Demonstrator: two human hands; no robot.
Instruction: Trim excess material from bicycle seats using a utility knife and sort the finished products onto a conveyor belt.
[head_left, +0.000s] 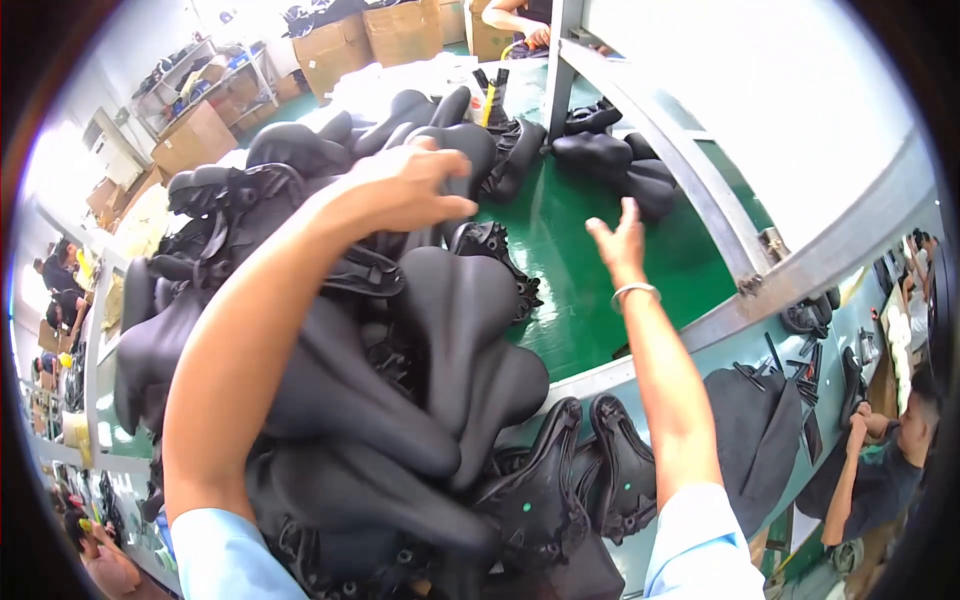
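A large heap of black bicycle saddles (455, 310) fills the left and middle of the worktable, some with smooth tops up and others showing their undersides. Over the heap's far part my left hand (415, 190) reaches with fingers apart and curved, nothing held in them. Above the green table surface (570, 320), right of the heap, hovers my right hand (622, 250), thumb and fingers spread and nothing in it. Just beyond it lie a few more saddles (650, 188). Upturned saddle shells (625, 480) rest near my right forearm.
A metal frame (690, 180) rises at the right of the green surface. Cardboard boxes (335, 55) stand at the back. Another person's hand (537, 35) is at the far side. To the right a co-worker (885, 470) sits beside a table with black sheets (750, 430).
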